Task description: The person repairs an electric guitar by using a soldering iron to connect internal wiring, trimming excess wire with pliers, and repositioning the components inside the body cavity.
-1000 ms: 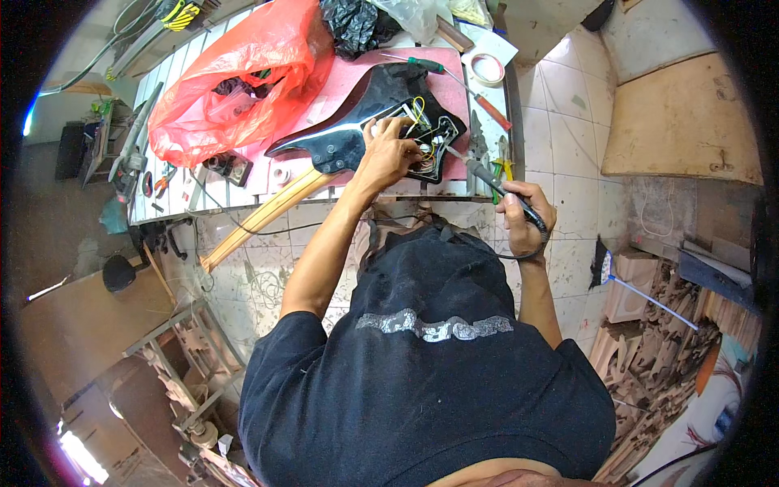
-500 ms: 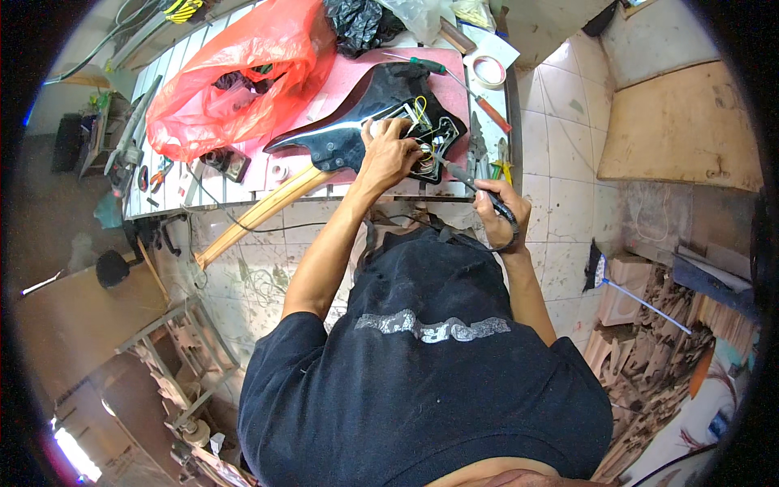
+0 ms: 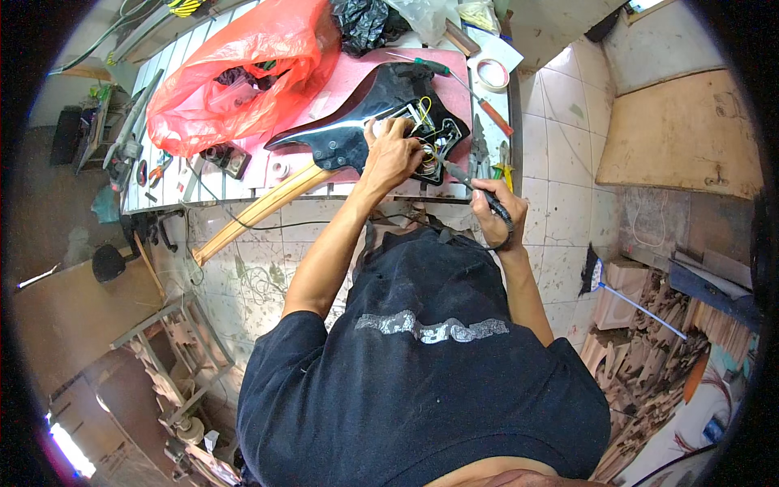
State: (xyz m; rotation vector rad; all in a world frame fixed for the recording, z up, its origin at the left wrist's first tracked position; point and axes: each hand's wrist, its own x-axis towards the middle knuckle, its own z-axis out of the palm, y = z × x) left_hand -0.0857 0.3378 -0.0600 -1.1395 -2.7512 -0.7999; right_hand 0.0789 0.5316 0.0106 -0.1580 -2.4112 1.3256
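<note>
A glossy black electric guitar body (image 3: 341, 114) with a pale wooden neck (image 3: 260, 213) lies on a pink pad (image 3: 341, 69), its cavity exposed with yellow and white wires (image 3: 426, 122). My left hand (image 3: 391, 158) rests over the cavity, fingertips curled and pressed together among the wiring; what they hold is hidden. My right hand (image 3: 497, 213) grips a soldering iron (image 3: 458, 172) by its dark handle, its tip down in the cavity beside my left fingertips. Two screwdrivers (image 3: 491, 114) lie along the pad's right side.
The white slatted bench (image 3: 162, 195) bears a red plastic bag (image 3: 195, 114), black bag (image 3: 361, 24), tape roll (image 3: 492, 75) and small tools (image 3: 154, 178). A wooden board (image 3: 673, 138) stands at right, scrap wood (image 3: 641, 357) below it, and a metal rack (image 3: 178, 341) at lower left.
My right hand and the soldering iron have moved left and slightly up, bringing the tip further into the cavity. My left hand has stayed nearly still on the guitar.
</note>
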